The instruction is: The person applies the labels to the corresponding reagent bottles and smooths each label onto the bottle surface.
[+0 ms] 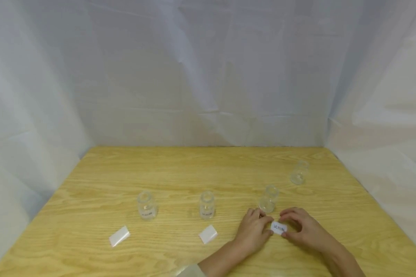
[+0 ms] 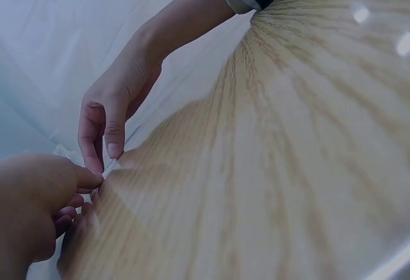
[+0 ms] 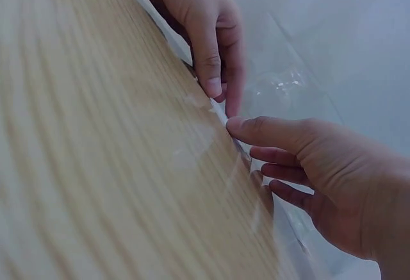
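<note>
Right now my left hand (image 1: 251, 231) and my right hand (image 1: 307, 231) are both clamped on one small white label (image 1: 279, 227), thumb and forefinger of each pinching it from opposite sides. My left fingers have its nine o'clock side and my right its three o'clock side, so the label sits between them, its dark handwriting turned up toward me. In the wrist views my fingertips are close together, and the label is too thin and edge-on there for me to read anything on it.

Taking the label as the centre of the dial, with twelve straight ahead, the nearest clear glass jar (image 1: 268, 199) is at about eleven o'clock, just beyond my left fingers; I can't tell whether they touch it. Farther off, toward one o'clock, is another glass jar (image 1: 299, 173). Near ten o'clock I have a third jar (image 1: 207, 205), bearing a strip of writing low on its side, with a white card (image 1: 208, 234) at its six o'clock. Well out toward nine is a fourth jar (image 1: 147, 206), also with writing low down, and a glossy white card (image 1: 119, 236) between its seven and eight.

Under everything is my wood-grained table (image 1: 166, 254), with white sheeting (image 1: 208, 77) rising at its twelve o'clock edge.
</note>
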`<state>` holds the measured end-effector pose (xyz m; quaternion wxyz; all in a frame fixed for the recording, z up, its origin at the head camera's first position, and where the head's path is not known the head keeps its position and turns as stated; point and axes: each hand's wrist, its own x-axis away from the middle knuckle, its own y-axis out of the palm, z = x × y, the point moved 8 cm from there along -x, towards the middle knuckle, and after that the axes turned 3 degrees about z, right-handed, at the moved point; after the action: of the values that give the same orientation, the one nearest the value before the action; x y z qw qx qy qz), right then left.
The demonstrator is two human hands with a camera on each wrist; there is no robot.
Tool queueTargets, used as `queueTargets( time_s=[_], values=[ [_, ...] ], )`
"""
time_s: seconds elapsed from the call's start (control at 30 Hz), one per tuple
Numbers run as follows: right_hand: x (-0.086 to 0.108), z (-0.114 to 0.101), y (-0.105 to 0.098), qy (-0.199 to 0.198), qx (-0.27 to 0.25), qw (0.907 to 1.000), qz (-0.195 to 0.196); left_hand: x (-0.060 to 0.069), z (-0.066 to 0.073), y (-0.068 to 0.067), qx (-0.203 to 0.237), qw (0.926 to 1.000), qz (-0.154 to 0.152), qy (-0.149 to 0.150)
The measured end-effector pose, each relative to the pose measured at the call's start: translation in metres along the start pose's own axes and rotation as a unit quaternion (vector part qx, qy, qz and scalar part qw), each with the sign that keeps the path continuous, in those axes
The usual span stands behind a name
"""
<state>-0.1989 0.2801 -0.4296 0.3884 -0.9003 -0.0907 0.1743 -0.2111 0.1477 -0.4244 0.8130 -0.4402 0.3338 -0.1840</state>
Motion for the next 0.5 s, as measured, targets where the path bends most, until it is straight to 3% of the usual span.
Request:
queueTargets(
  time_s=[0.33, 0.5],
  values=[
    [-0.001, 0.002, -0.001, -0.012, -0.014, 0.9998, 0.009, 0.000, -0.008, 0.005, 0.046, 0.9974, -0.016, -0.054],
    [-0.003, 0.000, -0.002, -0.020, -0.035, 0.9987, 0.032, -0.001, -0.011, 0.001, 0.108, 0.9916, 0.027, -0.066]
  ],
)
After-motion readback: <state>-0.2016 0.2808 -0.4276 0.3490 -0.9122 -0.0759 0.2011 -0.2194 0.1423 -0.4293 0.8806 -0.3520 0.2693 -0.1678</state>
